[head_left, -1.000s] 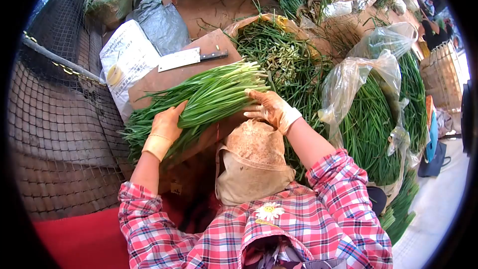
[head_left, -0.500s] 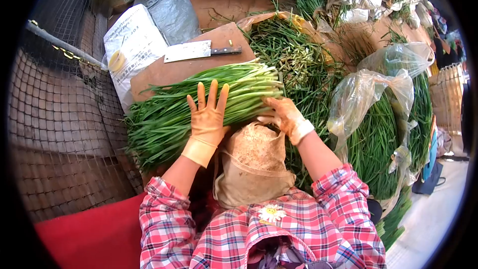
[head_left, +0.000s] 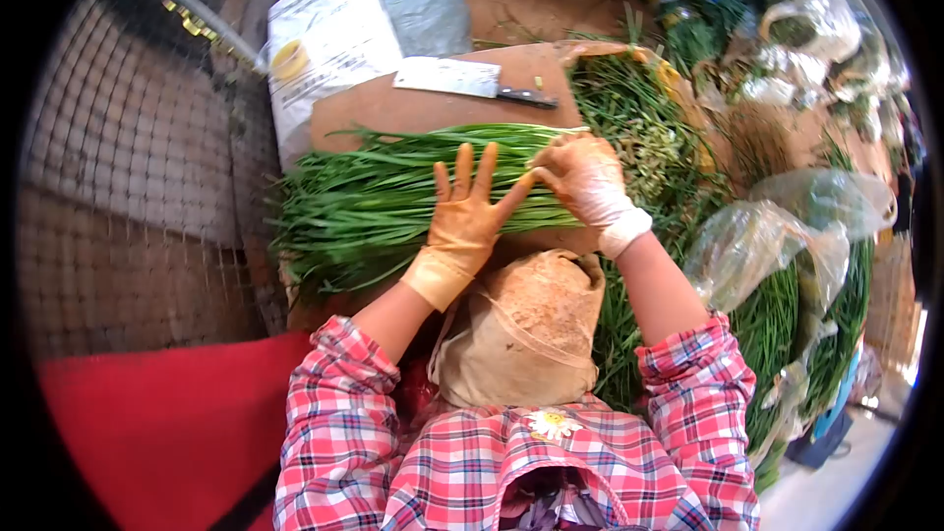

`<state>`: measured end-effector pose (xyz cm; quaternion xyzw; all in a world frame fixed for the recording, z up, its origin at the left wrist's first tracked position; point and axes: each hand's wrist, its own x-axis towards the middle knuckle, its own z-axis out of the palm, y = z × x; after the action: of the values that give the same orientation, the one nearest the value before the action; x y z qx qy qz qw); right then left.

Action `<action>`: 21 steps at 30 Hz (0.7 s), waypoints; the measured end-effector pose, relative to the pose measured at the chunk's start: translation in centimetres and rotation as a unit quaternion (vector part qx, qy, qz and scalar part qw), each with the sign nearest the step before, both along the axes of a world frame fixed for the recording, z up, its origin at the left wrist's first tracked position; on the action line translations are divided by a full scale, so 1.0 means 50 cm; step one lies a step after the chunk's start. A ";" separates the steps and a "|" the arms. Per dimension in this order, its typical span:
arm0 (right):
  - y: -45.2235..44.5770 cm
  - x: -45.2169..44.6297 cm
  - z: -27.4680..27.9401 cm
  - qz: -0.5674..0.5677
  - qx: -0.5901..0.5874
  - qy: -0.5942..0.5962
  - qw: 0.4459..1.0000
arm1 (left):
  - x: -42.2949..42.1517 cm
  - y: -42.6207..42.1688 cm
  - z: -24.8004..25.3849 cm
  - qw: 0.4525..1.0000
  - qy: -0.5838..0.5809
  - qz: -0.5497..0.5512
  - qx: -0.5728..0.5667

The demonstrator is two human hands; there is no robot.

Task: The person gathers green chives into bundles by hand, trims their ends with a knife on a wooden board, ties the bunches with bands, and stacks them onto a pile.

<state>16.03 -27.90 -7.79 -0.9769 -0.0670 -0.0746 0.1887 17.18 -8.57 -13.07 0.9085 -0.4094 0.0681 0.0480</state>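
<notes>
A thick bunch of long green stalks (head_left: pixel 383 187) lies across a brown board (head_left: pixel 359 105), pale ends to the right. My left hand (head_left: pixel 465 211), in a tan glove, rests on the stalks with its fingers spread. At the pale ends my right hand (head_left: pixel 587 175), gloved and with bent fingers, is closed on the stalks; its thumb side is close to my left thumb. Behind the bunch a cleaver (head_left: pixel 447 77) with a black handle lies on the board.
Loose cut greens (head_left: pixel 639 118) are heaped in a bag right of the board. Clear plastic (head_left: pixel 757 241) covers more greens farther right. A white printed sack (head_left: pixel 334 25) lies back left, beside black netting (head_left: pixel 128 167). A cloth-wrapped bundle (head_left: pixel 526 329) sits before my chest.
The view has shifted, so things appear lower and farther right. My left hand has moved along the bunch toward my right hand, its fingers now spread. My right fingers have closed at the pale ends.
</notes>
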 end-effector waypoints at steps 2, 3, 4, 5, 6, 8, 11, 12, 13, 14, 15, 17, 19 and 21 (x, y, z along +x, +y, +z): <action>0.005 0.001 -0.020 -0.027 0.027 -0.021 0.999 | 0.005 -0.002 -0.001 1.000 -0.004 -0.006 -0.014; 0.009 0.001 -0.028 -0.045 0.052 -0.026 0.997 | 0.011 -0.002 -0.003 1.000 -0.005 -0.011 -0.024; 0.008 -0.001 -0.050 -0.087 0.092 -0.035 0.991 | 0.014 -0.002 -0.003 1.000 0.010 -0.012 -0.025; 0.006 -0.001 -0.068 -0.132 0.131 -0.044 0.982 | 0.017 -0.004 -0.003 0.999 0.024 -0.015 -0.026; 0.004 0.001 -0.061 -0.182 0.201 0.011 0.963 | 0.016 -0.001 -0.010 0.999 0.005 -0.016 -0.033; -0.038 0.009 -0.095 -0.209 0.418 0.026 0.884 | 0.020 0.005 -0.002 1.000 0.014 -0.012 -0.022; -0.088 -0.016 -0.049 -0.302 0.705 -0.010 0.642 | 0.027 -0.002 0.012 0.999 0.032 -0.016 0.004; -0.123 -0.038 -0.045 -0.303 0.749 -0.064 0.586 | 0.032 -0.002 0.013 0.999 0.044 -0.018 0.008; -0.175 -0.069 -0.051 -0.247 0.787 -0.094 0.557 | 0.037 -0.003 0.015 0.998 0.055 -0.020 0.012; -0.218 -0.103 -0.053 -0.307 0.735 -0.059 0.602 | 0.039 -0.003 0.020 0.998 0.059 -0.019 0.017; -0.256 -0.139 -0.051 -0.366 0.677 -0.022 0.638 | 0.043 -0.005 0.019 0.998 0.063 -0.010 0.020; -0.292 -0.227 -0.097 -0.353 0.234 0.129 0.897 | 0.052 -0.002 0.007 0.997 0.071 -0.011 -0.014; -0.256 -0.253 -0.084 -0.324 0.347 0.061 0.878 | 0.056 -0.012 0.019 0.998 0.057 -0.003 0.013; -0.205 -0.216 -0.006 -0.292 0.341 0.051 0.892 | 0.053 -0.017 0.038 0.996 0.077 0.005 0.033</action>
<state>5.22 -38.16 -8.07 -0.8306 0.2600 -0.0950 0.4832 19.82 -9.42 -11.16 0.9141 -0.4022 -0.0157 0.0487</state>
